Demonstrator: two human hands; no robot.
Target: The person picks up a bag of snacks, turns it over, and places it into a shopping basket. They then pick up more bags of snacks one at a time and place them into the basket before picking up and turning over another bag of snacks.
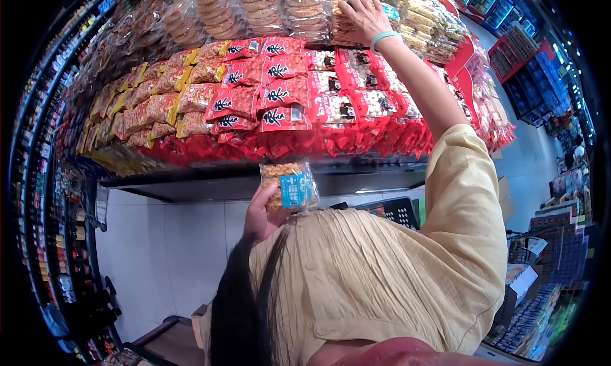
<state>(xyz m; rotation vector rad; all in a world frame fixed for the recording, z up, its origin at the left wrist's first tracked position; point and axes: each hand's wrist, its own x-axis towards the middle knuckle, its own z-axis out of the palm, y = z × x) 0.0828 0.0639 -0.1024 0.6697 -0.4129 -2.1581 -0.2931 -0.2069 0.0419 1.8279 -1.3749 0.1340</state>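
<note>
My left hand (pixel 260 214) holds a clear packet of golden-brown snacks with a blue label (pixel 291 189) in front of my body. My right hand (pixel 369 19) reaches to the back of the display, its fingers over brown packaged snacks (pixel 341 24) beside a blue label. Whether those fingers grip a packet I cannot make out. A pale green band (pixel 384 38) circles the right wrist. Between my two hands lie rows of red packets (pixel 284 91) and red-and-white packets (pixel 331 109).
Yellow-edged packets (pixel 158 110) fill the display's left part, and stacked round crackers (pixel 259 13) stand behind. A dark ledge (pixel 210 183) runs along its front. Tall shelves (pixel 48 150) rise at the left. A black crate (pixel 400 211) is partly visible beyond my body.
</note>
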